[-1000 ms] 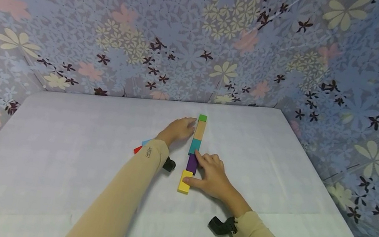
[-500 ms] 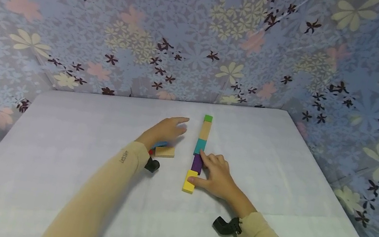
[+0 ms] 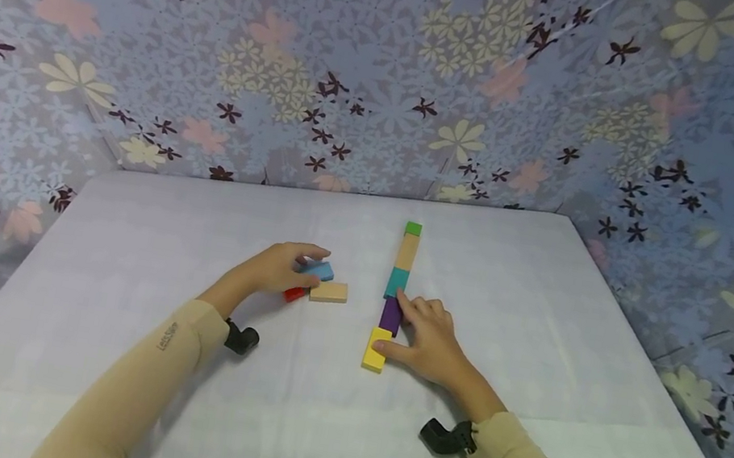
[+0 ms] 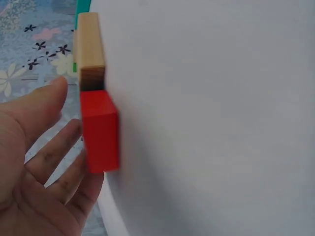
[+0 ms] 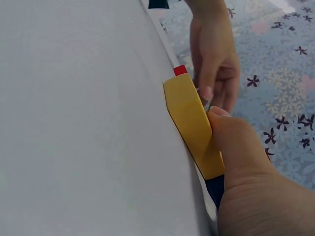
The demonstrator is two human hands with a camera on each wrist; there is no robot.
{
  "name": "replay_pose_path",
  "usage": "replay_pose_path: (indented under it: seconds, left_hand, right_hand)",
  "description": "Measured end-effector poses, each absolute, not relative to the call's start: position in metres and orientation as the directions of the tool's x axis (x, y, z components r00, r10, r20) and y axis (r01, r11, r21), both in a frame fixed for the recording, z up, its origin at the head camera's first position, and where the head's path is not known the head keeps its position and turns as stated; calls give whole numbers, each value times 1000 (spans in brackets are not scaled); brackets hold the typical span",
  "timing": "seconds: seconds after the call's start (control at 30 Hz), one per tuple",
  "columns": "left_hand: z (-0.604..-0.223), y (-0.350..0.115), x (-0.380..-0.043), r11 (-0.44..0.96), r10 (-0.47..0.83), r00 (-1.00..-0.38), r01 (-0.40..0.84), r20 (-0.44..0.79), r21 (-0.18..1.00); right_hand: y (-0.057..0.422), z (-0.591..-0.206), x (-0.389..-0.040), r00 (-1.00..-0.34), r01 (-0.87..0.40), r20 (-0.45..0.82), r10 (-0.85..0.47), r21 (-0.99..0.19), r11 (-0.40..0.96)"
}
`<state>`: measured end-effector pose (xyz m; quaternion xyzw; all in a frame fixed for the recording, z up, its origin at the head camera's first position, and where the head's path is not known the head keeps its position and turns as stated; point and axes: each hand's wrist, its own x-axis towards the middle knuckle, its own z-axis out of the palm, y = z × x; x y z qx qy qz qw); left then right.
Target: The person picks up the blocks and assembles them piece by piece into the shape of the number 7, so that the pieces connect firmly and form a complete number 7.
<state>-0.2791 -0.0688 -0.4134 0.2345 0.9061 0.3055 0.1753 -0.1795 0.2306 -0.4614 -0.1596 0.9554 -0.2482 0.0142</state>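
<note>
My left hand (image 3: 272, 265) hovers over a blue block (image 3: 321, 270), thumb and fingers spread apart around it. A plain wooden block (image 3: 329, 293) lies beside the blue one. The red block (image 4: 101, 132) sits just under the thumb, partly hidden in the head view. On the right, a line of blocks runs away from me: yellow (image 3: 374, 360), purple (image 3: 391, 317), teal (image 3: 398, 280), plain wood (image 3: 407, 252) and green (image 3: 414, 228). My right hand (image 3: 428, 342) rests along it, thumb on the yellow block and index fingertip where teal meets purple.
Everything lies on a table (image 3: 273, 425) covered in white cloth. Flowered fabric (image 3: 382, 60) hangs behind the far edge and along the right side. A black camera mount (image 3: 448, 438) sits at the right wrist, another (image 3: 241, 339) at the left.
My left hand has drawn back from the far end of the line, moving left and nearer to the loose blocks, uncovering the wooden and blue ones. My right hand keeps its place.
</note>
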Motion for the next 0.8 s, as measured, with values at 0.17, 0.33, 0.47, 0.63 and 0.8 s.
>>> replay_pose_path:
  seconds: [0.17, 0.33, 0.47, 0.63, 0.8]
  left_hand:
    - [-419, -74, -276, 714, 519, -837, 312, -174, 627]
    - [-420, -75, -278, 709, 499, -848, 282, -177, 647]
    - [-422, -73, -283, 700, 494, -851, 266, -180, 663]
    - [-423, -67, -290, 700, 489, -857, 274, -163, 660]
    - [-423, -63, -295, 718, 463, -871, 260, -165, 646]
  right_hand:
    - [231, -462, -180, -946, -309, 68, -317, -482, 820]
    - [231, -464, -181, -946, -309, 70, -315, -479, 822]
    - [231, -462, -181, -949, -300, 62, -309, -482, 823]
    - [231, -462, -181, -950, -295, 59, -306, -482, 825]
    - [230, -463, -181, -948, -301, 61, -311, -481, 823]
